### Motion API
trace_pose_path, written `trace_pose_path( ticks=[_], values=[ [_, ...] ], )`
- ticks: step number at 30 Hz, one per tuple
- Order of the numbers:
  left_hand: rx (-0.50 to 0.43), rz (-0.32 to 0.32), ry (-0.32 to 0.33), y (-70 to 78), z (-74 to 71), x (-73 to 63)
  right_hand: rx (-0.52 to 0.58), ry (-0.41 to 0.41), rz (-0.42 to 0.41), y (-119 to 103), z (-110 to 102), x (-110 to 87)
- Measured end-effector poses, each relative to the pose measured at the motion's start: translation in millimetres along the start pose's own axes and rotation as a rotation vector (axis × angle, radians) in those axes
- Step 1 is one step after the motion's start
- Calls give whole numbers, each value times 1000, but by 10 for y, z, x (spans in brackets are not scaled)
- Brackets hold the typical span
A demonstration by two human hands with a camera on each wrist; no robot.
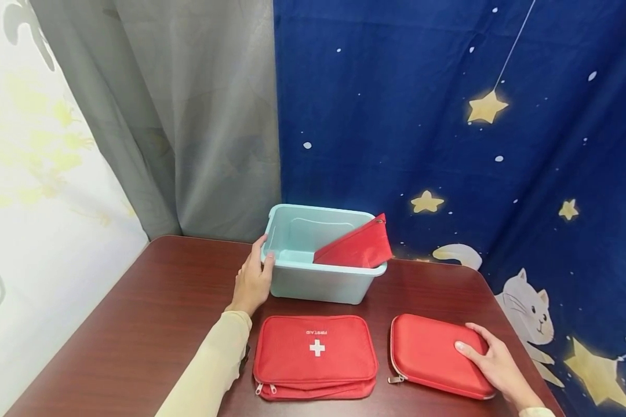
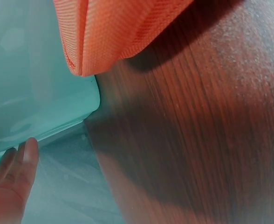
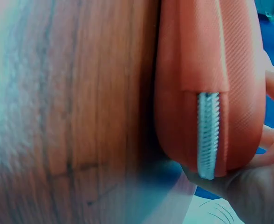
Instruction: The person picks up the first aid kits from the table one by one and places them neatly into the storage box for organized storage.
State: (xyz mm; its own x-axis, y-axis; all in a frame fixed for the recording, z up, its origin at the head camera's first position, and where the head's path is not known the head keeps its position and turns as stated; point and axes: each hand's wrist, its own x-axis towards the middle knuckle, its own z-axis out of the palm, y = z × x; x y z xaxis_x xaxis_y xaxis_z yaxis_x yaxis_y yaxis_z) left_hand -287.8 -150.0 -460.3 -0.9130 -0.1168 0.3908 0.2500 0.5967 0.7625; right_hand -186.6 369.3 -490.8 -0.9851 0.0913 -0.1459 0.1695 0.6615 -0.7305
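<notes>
At its left front corner, my left hand (image 1: 253, 278) holds a light blue plastic bin (image 1: 318, 285), thumb at the rim and fingers along the outside. In the left wrist view its fingers (image 2: 27, 161) lie against the bin wall. Inside the bin, a red zip pouch (image 1: 357, 246) leans tilted over the right rim. My right hand (image 1: 498, 362) grips the right end of a red hard zip case (image 1: 438, 353), thumb on top. The right wrist view shows the case's zipper end (image 3: 209, 135). Between the hands lies a red first aid pouch (image 1: 315, 350) with a white cross.
The dark wooden table (image 1: 151, 324) has its back edge against a grey curtain (image 1: 224, 116) and a blue star-patterned curtain (image 1: 396, 116). The bin stands near that back edge, behind the first aid pouch. The hard case lies near the table's right edge.
</notes>
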Motion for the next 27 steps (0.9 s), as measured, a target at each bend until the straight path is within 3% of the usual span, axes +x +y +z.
trace_pose_path(
  ticks=[8, 18, 27],
  values=[
    [-2, -15, -12, 1, -15, -12, 11, -11, 21, -38, 4, -28],
    [7, -20, 3, -10, -31, -34, 127, -33, 37, -62, 8, -44],
    [0, 5, 3, -29, -12, -35, 271, 31, 51, -28, 42, -93]
  ],
)
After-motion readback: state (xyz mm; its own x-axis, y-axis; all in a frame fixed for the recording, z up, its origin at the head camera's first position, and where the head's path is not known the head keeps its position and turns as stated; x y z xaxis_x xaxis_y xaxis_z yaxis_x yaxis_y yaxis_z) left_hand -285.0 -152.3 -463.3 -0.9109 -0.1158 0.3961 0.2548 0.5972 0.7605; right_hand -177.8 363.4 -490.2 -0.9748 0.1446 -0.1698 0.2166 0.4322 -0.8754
